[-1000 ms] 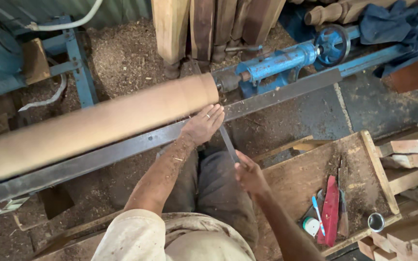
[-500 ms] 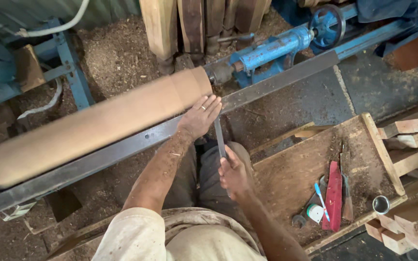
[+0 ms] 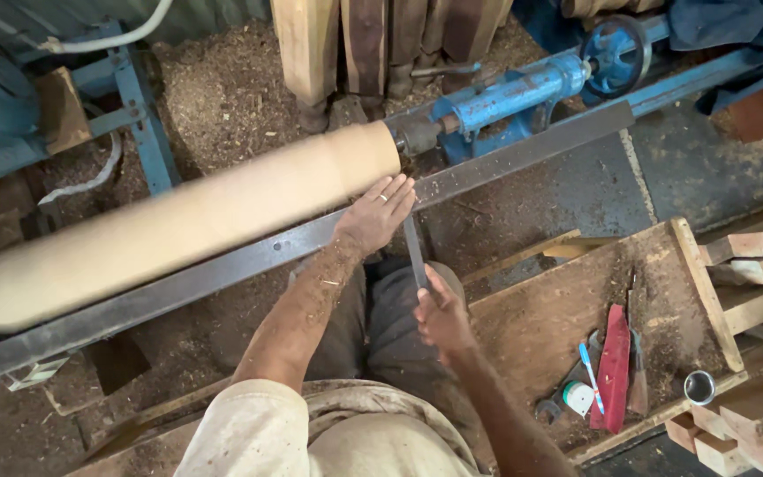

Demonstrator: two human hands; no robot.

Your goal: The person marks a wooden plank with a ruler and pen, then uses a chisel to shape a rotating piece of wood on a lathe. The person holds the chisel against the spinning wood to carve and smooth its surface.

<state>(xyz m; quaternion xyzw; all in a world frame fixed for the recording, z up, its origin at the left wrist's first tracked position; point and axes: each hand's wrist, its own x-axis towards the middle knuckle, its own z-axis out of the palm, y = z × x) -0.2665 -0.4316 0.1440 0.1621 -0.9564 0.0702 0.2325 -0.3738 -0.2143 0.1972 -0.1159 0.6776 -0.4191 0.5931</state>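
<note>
**Chisel held to a wooden cylinder on the lathe**

While the long wooden cylinder (image 3: 178, 230) lies blurred across the lathe, the left hand (image 3: 374, 215) rests with fingers spread flat on the steel tool rest (image 3: 523, 150), just under the cylinder's right end. Its grip is wide open and closes on nothing, though its fingers lie over the top of the chisel (image 3: 414, 254). The right hand (image 3: 439, 314) sits lower, near the person's lap, its grip closed around the chisel's lower end. The chisel runs up from that hand to the rest, its tip hidden by the left fingers. The blue tailstock (image 3: 509, 93) meets the cylinder's right end. To the right stands a shallow wooden tray (image 3: 708, 291) holding a red flat tool (image 3: 613, 367), a blue pen (image 3: 590, 365) and a small metal cup (image 3: 699, 387). Sawdust covers the floor (image 3: 222, 97)
</note>
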